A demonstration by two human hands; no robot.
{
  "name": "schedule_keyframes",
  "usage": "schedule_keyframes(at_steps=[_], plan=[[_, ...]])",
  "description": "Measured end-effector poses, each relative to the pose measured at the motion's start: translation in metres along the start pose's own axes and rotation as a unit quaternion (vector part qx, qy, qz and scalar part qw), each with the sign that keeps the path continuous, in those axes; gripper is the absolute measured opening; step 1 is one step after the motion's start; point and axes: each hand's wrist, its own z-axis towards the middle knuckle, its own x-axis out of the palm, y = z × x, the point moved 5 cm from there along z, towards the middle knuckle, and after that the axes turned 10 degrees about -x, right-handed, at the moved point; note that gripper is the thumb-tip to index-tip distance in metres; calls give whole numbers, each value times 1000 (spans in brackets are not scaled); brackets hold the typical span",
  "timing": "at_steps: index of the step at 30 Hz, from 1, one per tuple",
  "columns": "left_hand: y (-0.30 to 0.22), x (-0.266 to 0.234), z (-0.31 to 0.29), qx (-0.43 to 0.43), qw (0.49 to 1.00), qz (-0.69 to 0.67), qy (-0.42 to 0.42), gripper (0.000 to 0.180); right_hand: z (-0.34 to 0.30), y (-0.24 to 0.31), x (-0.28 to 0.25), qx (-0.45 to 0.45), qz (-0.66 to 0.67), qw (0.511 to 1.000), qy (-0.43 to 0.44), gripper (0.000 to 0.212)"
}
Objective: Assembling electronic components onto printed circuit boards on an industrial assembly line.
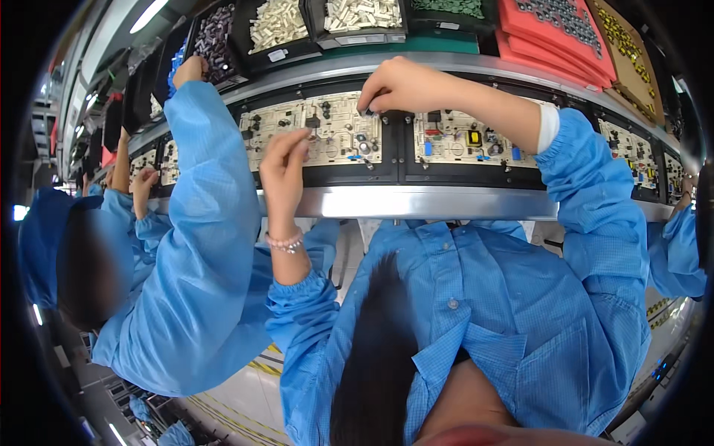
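Observation:
My right hand [398, 85] reaches over the right end of a cream circuit board [335, 152]. Its fingertips pinch together just above the board, and a small dark piece shows beneath them; whether they grip it I cannot make out. Over the left half of that board is my left hand [282, 171], a beaded bracelet [285, 242] on its wrist. Thumb and forefinger curl close together there, near a black block component [312, 122] standing on the board. Whatever those fingers may hold is too small to see. Another populated circuit board [454, 141] lies to the right, partly beneath my right forearm.
A metal rail [416, 202] runs along the near side of the boards. Behind them stand bins of white parts [279, 26], dark purple parts [216, 37] and green parts [450, 7]. Red trays [513, 44] hold grey round parts. A co-worker's sleeve [201, 163] reaches in at left.

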Motion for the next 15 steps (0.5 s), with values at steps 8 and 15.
schedule_keyframes(at_steps=[8,15], plan=[[5,9,-30,12,999,-23,-23,21,34,-3,36,-5,-123,987,105,19],[24,0,-35,-47,984,-54,-162,20,41,1,32,-13,-156,983,96,14]])
